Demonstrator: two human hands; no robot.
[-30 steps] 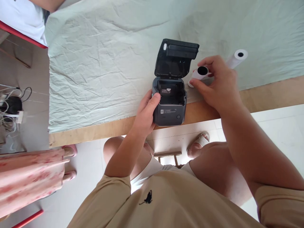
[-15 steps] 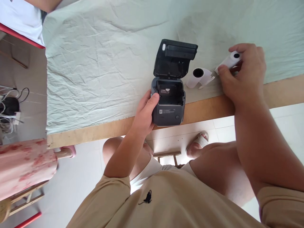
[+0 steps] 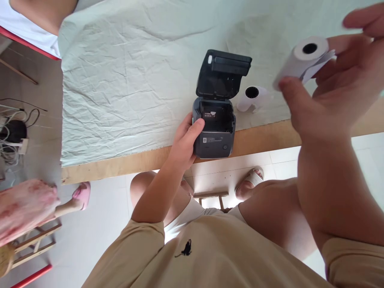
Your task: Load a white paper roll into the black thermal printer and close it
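Note:
My left hand (image 3: 187, 142) grips the left side of a dark grey portable label printer (image 3: 214, 145), its thumb on the rim of the paper bay. The printer's black lid (image 3: 220, 76) stands raised, and no roll lies in the bay. Raised over the cloth on the right, my right hand (image 3: 336, 84) pinches a white paper roll (image 3: 300, 60) between thumb and finger; a loose flap of paper hangs off its side. Between the printer and that hand, a second white paper roll (image 3: 246, 103) stands on end on the cloth.
A pale green cloth (image 3: 129, 80) covers the table, leaving its wooden front edge (image 3: 144, 158) bare. Another person's arm (image 3: 45, 12) reaches in at the upper left. Tangled cables (image 3: 10, 148) and a wooden stool (image 3: 33, 244) are at the left.
My right hand has lifted its paper roll up off the cloth, away from the standing roll. The printer stays in my left hand, nearly still. The other person's leg and foot at the left shifted.

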